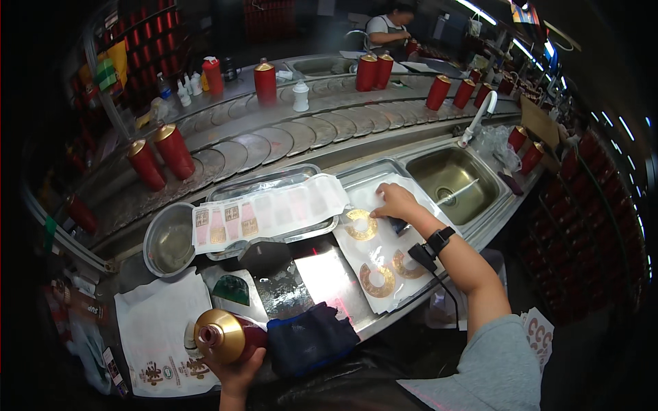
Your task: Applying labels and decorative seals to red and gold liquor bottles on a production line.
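Observation:
My left hand [236,373] is wrapped around a dark red bottle [252,340] with a gold shoulder and an uncapped neck, tilted toward me. My right hand [396,203] reaches over a wet white sheet [346,255] bearing several gold C-shaped decals. Its thumb touches the edge of the farthest gold decal [361,225], with thumb and forefinger apart. A dark blue folded cloth [312,340] lies right of the bottle. Left of it lies a white sheet with brown printed decals [161,308]. Beyond, a strip of pink and gold label decals [274,214] rests across a metal tray [264,181].
A round metal bowl [170,240] stands left of the tray. At right is a sink [456,183] with a white faucet [480,118]. Behind runs a plate conveyor [288,137] carrying red bottles [265,83] and a white bottle [301,96]. A co-worker [388,31] works across it.

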`<action>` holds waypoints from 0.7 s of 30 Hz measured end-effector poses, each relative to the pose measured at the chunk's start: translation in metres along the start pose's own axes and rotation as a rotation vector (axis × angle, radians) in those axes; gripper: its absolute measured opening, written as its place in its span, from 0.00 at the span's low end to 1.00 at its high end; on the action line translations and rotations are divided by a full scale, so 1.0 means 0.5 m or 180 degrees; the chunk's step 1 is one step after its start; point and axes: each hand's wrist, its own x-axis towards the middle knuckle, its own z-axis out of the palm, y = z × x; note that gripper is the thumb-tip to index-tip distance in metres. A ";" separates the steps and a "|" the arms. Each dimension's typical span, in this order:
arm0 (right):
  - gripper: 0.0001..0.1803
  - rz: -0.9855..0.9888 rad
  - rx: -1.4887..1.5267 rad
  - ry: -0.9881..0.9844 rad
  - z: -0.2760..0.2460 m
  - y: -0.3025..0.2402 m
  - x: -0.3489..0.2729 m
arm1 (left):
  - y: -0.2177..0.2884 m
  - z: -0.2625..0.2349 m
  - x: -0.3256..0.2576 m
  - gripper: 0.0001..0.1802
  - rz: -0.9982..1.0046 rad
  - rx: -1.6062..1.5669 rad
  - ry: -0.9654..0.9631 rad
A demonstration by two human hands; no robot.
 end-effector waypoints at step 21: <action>0.26 -0.0873 -0.0065 -0.0829 0.012 -0.006 0.219 | -0.019 -0.021 -0.018 0.71 0.0516 0.0814 -0.0099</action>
